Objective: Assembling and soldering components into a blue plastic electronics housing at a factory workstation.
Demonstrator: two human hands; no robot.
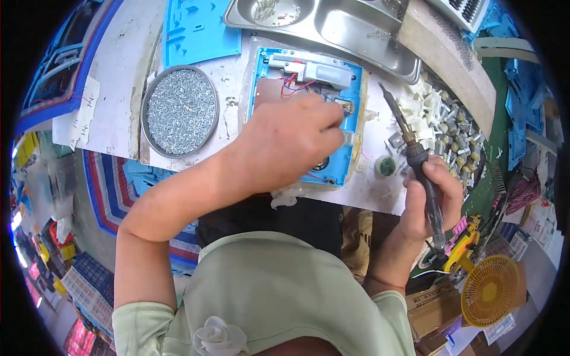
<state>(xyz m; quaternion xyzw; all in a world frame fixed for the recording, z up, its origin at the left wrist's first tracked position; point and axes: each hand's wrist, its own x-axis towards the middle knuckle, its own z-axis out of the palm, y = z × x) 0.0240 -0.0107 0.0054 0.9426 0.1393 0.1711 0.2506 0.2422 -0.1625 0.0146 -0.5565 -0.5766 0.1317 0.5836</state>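
My right hand (436, 193) grips a soldering iron (417, 155) by its dark handle, tip pointing up and away from me. The iron is apart from the work. My left hand (291, 139) reaches over an open blue plastic housing (355, 121), its fingers curled together near the right side. Whatever they pinch is hidden under the hand. Inside the housing, a white-grey plastic mechanism (314, 71) lies along the far edge, with red and blue wires (292, 88) beside it. A brown board (267, 90) shows partly to the left of the wires.
A round tray of small screws (181, 111) stands left of the housing. Behind are a blue panel (202, 35) and a steel compartment tray (356, 29). White plastic parts and small motors (451, 130) are heaped at right, near a small green-filled jar (386, 166). A yellow fan (490, 291) is lower right.
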